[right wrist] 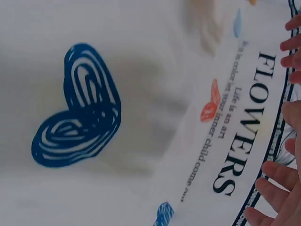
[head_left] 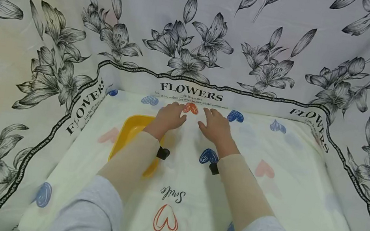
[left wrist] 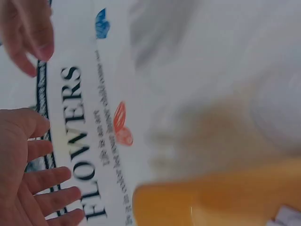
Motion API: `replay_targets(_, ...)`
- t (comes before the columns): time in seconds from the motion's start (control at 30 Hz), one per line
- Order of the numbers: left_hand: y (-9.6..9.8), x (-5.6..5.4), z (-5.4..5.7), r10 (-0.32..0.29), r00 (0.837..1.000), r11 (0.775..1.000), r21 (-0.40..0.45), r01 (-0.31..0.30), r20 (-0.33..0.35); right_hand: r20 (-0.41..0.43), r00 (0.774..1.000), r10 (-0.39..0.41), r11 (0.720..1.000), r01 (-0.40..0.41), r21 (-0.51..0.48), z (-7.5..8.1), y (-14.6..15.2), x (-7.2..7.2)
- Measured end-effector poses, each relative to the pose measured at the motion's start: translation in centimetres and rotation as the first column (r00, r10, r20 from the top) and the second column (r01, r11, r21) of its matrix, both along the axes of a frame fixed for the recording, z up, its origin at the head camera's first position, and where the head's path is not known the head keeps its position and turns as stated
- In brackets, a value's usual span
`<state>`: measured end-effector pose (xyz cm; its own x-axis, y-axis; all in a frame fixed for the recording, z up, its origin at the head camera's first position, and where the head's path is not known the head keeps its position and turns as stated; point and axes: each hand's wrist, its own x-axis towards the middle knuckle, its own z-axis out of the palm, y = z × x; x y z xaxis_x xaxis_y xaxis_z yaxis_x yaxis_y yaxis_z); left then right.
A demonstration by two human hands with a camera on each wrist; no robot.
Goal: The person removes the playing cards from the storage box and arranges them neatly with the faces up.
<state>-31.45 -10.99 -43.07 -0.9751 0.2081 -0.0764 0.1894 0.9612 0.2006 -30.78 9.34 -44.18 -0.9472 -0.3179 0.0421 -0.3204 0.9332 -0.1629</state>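
Both hands are held out over the far part of the heart-printed cloth, a short gap apart. My left hand (head_left: 169, 117) holds nothing; in the left wrist view its fingers (left wrist: 51, 176) are spread and slightly bent. Across from it, my right hand (head_left: 217, 127) is likewise without any object, its fingers (right wrist: 277, 176) loosely extended in the right wrist view. A yellow tray (head_left: 129, 127) lies under the left forearm, which hides much of it. In the left wrist view, a small pale piece (left wrist: 286, 216) shows at the tray's corner of the frame; its kind cannot be told.
The white cloth (head_left: 292, 163) printed with hearts covers the surface. Behind and at the sides hangs a curtain (head_left: 276, 9) with black flower drawings and a "FLOWERS" border. Small black pieces (head_left: 163, 153) sit at the wrists.
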Motion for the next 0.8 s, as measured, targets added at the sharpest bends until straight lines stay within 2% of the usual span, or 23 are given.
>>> replay_targets(0.17, -4.7, 2.6, 1.8, 0.027, 0.999, 0.993, 0.115, -0.031, 0.033, -0.011, 0.996, 0.090, 0.995, -0.091, -0.030, 0.1, -2.3, 1.2)
replay_targets(0.3, -8.7, 5.3, 2.4, 0.062, 0.998, 0.983, 0.177, -0.056, -0.031, -0.037, 0.983, 0.177, 0.983, -0.178, -0.032, -0.2, -4.6, 2.2)
replay_targets(0.37, -10.5, 6.9, 2.4, 0.106, 0.991, 0.977, 0.195, -0.089, -0.077, -0.054, 0.973, 0.224, 0.974, -0.226, -0.032, -0.2, -5.8, 2.7)
replay_targets(0.43, -12.3, 8.6, 2.1, 0.171, 0.979, 0.970, 0.192, -0.148, -0.108, -0.068, 0.961, 0.269, 0.962, -0.272, -0.033, -0.4, -7.1, 3.3)
replay_targets(0.5, -14.0, 10.5, 1.3, 0.247, 0.964, 0.956, 0.190, -0.225, -0.100, -0.072, 0.948, 0.311, 0.948, -0.314, -0.041, -0.5, -8.5, 3.9)
replay_targets(0.57, -15.5, 12.5, 0.2, 0.307, 0.951, 0.936, 0.194, -0.294, -0.043, -0.068, 0.934, 0.351, 0.934, -0.354, -0.041, -0.7, -9.8, 4.5)
replay_targets(0.63, -16.7, 14.2, -1.3, 0.335, 0.941, 0.912, 0.239, -0.334, 0.040, -0.058, 0.918, 0.391, 0.918, -0.394, -0.045, -0.8, -11.0, 5.1)
replay_targets(0.7, -17.7, 15.6, -3.2, 0.334, 0.936, 0.879, 0.323, -0.351, 0.108, -0.046, 0.905, 0.424, 0.904, -0.426, -0.041, -0.9, -12.1, 5.6)
replay_targets(0.8, -18.5, 16.9, -6.2, 0.322, 0.932, 0.802, 0.473, -0.363, 0.170, -0.019, 0.894, 0.448, 0.893, -0.449, -0.034, -1.4, -13.5, 5.9)
